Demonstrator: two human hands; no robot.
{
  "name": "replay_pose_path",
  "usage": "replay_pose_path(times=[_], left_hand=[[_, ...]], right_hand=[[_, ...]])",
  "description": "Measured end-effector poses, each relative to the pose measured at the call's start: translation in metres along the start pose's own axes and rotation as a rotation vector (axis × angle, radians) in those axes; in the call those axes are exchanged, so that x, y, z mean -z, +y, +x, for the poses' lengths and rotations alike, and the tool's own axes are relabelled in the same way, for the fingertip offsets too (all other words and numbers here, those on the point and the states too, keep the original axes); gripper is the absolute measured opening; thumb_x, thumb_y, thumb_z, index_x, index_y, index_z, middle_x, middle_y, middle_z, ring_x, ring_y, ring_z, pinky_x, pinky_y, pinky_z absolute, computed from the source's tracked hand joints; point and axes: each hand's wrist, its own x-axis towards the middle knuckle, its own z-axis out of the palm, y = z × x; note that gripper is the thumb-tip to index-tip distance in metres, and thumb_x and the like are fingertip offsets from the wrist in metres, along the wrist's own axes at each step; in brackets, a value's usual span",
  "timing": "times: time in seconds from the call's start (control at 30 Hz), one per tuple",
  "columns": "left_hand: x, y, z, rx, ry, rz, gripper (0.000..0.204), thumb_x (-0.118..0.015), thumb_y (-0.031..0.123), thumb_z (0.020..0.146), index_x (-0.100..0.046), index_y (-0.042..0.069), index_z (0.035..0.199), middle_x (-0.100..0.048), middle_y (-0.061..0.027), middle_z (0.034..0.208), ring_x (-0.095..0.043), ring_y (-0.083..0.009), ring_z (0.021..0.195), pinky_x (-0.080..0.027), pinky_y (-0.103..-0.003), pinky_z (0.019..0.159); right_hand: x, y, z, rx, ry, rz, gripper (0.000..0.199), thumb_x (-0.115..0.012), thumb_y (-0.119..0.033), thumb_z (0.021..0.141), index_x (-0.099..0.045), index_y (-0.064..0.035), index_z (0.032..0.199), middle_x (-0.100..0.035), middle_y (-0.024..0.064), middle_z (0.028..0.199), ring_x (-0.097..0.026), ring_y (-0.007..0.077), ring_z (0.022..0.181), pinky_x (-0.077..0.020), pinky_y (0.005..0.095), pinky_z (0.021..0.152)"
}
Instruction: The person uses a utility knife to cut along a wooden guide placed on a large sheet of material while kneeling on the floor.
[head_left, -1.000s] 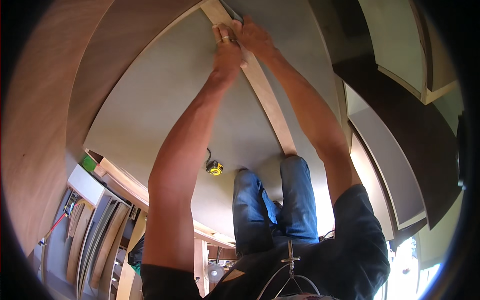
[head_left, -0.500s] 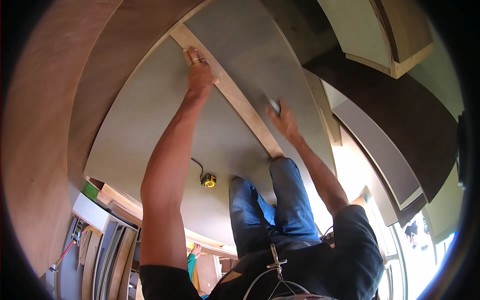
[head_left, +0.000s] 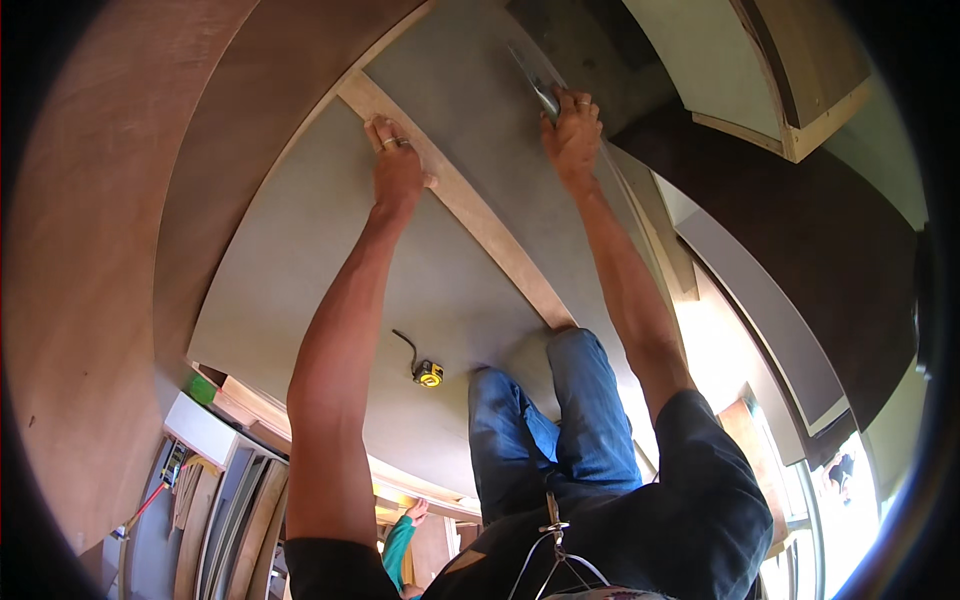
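Note:
My left hand (head_left: pixel 398 165) presses down at the left edge of a long, straight wooden strip (head_left: pixel 480 225), near its far end, fingers bent. The strip lies slantwise across a large grey panel (head_left: pixel 290 260), its near end by my right knee. Farther out on the right, my right hand (head_left: pixel 573 130) is closed around a slim silver hand tool (head_left: pixel 547 98). Its front part is smeared by motion, so its exact kind is unclear. A yellow and black tape measure (head_left: pixel 428 374) rests on the panel, left of my knees, with a short dark strap trailing from it.
Brown boards (head_left: pixel 210 130) border the panel on the left. A dark brown curved-looking panel (head_left: pixel 790 230) and a wooden box corner (head_left: pixel 800 140) stand on the right. Upright boards (head_left: pixel 225 520) are stacked lower left. Another person's green sleeve (head_left: pixel 398 548) shows at the bottom.
My right hand has moved forward, away from me, with the silver tool, from beside the strip's middle to the panel's far right. The left hand stays on the strip.

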Motion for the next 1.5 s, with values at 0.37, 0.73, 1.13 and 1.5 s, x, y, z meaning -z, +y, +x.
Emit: replay_pose_path(times=[0.37, 0.73, 1.13, 1.5], left_hand=[[-0.007, -0.006, 0.000, -0.042, 0.013, 0.000, 0.115, -0.095, 0.023, 0.059, -0.026, -0.022, 0.140, -0.018, -0.0286, 0.151, -0.015, -0.0430, 0.146, -0.031, -0.041, 0.119], [-0.009, -0.005, 0.000, 0.031, -0.009, -0.052, 0.117, -0.094, 0.021, 0.061, -0.022, -0.022, 0.141, -0.016, -0.0297, 0.152, -0.013, -0.0429, 0.147, -0.035, -0.037, 0.118], [-0.005, -0.002, -0.003, -0.062, -0.014, 0.158, 0.107, -0.093, 0.023, 0.063, -0.028, -0.024, 0.135, -0.020, -0.0287, 0.149, -0.017, -0.0412, 0.145, -0.034, -0.039, 0.117], [-0.007, -0.007, -0.002, -0.030, -0.026, 0.000, 0.110, -0.092, 0.020, 0.066, -0.022, -0.022, 0.140, -0.012, -0.0274, 0.151, -0.020, -0.0382, 0.144, -0.045, -0.034, 0.111]], right_hand=[[-0.007, 0.036, 0.041, -0.285, -0.189, 0.860, 0.020, -0.075, -0.013, 0.087, -0.069, -0.0021, 0.103, -0.069, 0.0039, 0.087, -0.062, 0.0109, 0.081, -0.0492, 0.0275, 0.076], [0.078, -0.021, 0.016, -0.174, -0.293, 0.538, 0.021, -0.070, -0.023, 0.090, -0.069, -0.0036, 0.099, -0.063, 0.0081, 0.073, -0.059, 0.0143, 0.068, -0.0479, 0.0316, 0.066], [0.044, 0.013, 0.012, -0.057, -0.026, 0.359, 0.024, -0.071, -0.026, 0.091, -0.067, -0.0056, 0.103, -0.071, 0.0179, 0.088, -0.068, 0.0377, 0.082, -0.0515, 0.0434, 0.071], [0.046, 0.027, -0.194, -0.293, -0.591, 0.486, 0.046, -0.057, -0.049, 0.099, -0.056, -0.0054, 0.113, -0.066, 0.0217, 0.080, -0.066, 0.0424, 0.075, -0.0503, 0.0459, 0.066]])
